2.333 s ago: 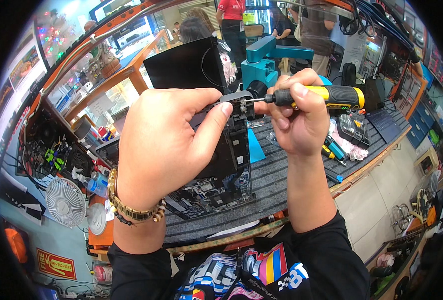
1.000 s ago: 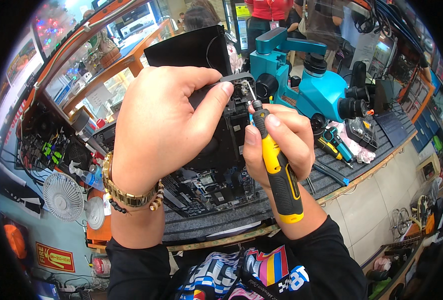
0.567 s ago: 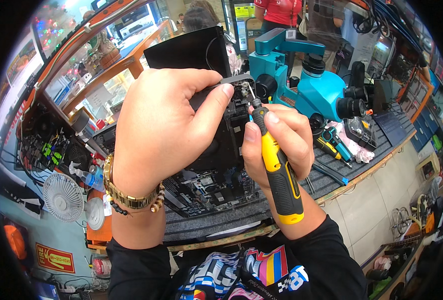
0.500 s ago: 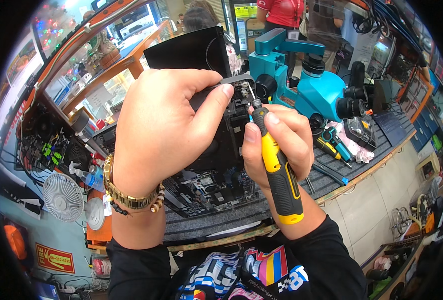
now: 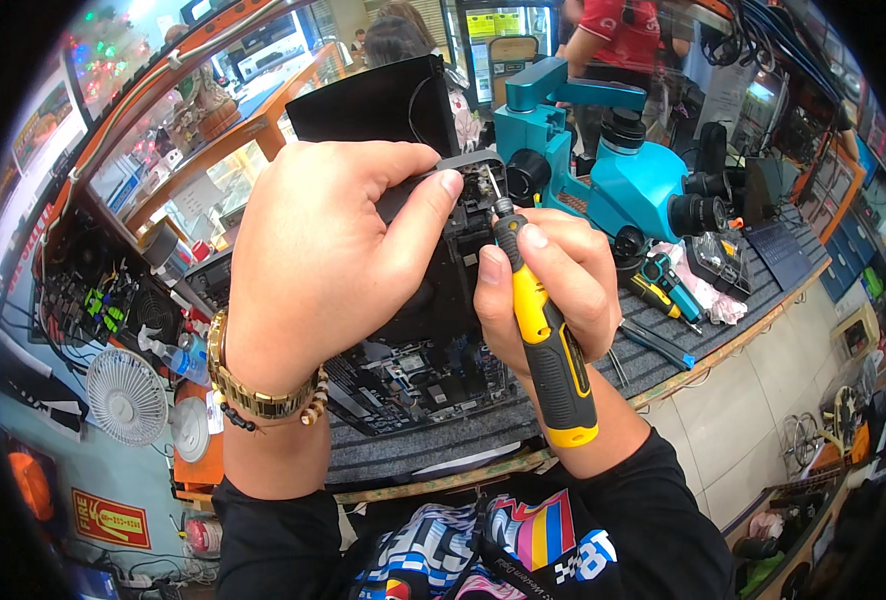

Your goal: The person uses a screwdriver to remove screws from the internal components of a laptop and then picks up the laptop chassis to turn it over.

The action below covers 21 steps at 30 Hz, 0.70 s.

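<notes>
An opened laptop base [image 5: 415,388] lies on the ridged grey mat, its circuit boards bare. At its far right corner my left hand [image 5: 328,245] pinches a curved dark grey strip [image 5: 475,158] between thumb and forefinger. My right hand [image 5: 575,280] grips a yellow and black screwdriver [image 5: 555,375], its handle slanting back toward me. The thin shaft reaches up to the small metal parts beside the strip; whether the tip touches a screw is too small to tell. My left hand covers much of the laptop's left side.
A teal microscope [image 5: 633,180] stands right of the laptop, a dark screen panel [image 5: 373,105] behind it. Pliers [image 5: 658,345], tweezers [image 5: 618,366] and a second yellow-black tool [image 5: 653,293] lie on the right. A white fan [image 5: 128,397] is at left. People are beyond the bench.
My right hand and the screwdriver have shifted slightly left. My left hand keeps its pinch on the strip. Behind the microscope, the person in red has changed position.
</notes>
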Motion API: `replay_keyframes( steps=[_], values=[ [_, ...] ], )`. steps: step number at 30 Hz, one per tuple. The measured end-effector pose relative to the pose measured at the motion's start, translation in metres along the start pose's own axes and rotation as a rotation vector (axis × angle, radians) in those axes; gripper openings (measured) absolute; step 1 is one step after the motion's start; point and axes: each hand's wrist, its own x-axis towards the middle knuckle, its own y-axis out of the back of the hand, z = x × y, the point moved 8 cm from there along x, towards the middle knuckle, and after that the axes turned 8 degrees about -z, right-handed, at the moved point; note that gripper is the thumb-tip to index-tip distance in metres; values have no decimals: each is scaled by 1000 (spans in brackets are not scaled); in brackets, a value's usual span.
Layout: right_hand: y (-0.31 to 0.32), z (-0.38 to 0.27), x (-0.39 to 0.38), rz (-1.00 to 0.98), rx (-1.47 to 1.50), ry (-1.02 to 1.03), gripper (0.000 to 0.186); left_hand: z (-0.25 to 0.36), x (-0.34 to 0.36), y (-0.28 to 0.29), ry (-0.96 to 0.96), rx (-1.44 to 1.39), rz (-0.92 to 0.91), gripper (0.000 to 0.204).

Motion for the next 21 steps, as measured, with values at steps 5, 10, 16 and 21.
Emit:
replay_keyframes(
  steps=[5, 10, 16, 21],
  values=[
    [1, 0, -1, 17, 2, 24, 45, -1, 0, 1, 10, -40, 23, 22],
    [3, -1, 1, 15, -3, 2, 46, -1, -1, 2, -3, -27, 33, 23],
    [3, 0, 1, 11, 1, -2, 46, -1, -1, 2, -6, -25, 36, 23],
    [3, 1, 0, 4, -1, 4, 47, 1, -1, 2, -21, 2, 10, 21]
  ],
)
